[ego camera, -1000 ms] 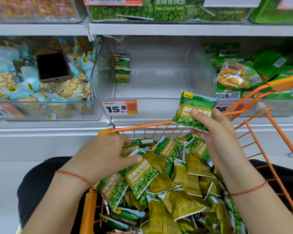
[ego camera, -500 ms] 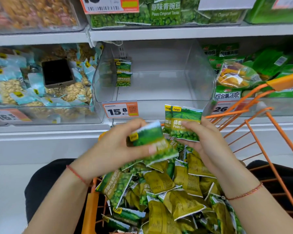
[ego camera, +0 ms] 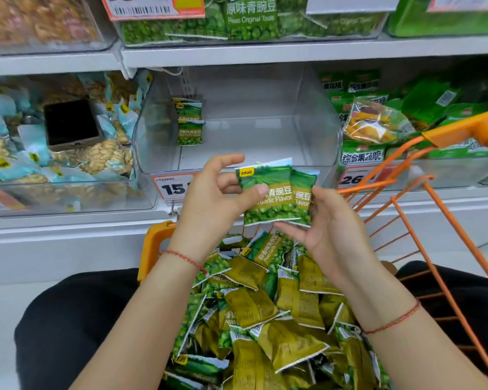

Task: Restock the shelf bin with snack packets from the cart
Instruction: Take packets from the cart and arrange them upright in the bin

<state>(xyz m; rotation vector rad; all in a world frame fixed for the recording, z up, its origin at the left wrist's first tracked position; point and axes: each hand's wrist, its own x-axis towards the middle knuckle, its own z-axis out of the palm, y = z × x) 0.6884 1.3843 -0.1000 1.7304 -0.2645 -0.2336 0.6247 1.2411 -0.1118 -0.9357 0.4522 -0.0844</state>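
Green packets (ego camera: 268,195) pinched by left hand (ego camera: 212,204), right hand (ego camera: 330,232) cupping edge. Square stack, lift over clear bin (ego camera: 316,114) front wall, stand beside packets inside.

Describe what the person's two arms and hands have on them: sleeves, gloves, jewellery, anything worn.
Both forearms are bare, with no sleeves reaching into view, and both hands are ungloved. The left hand has a thin red braided cord bracelet round its wrist. The right hand has a matching thin red cord bracelet on its wrist. No rings, watch or markings show on the fingers.
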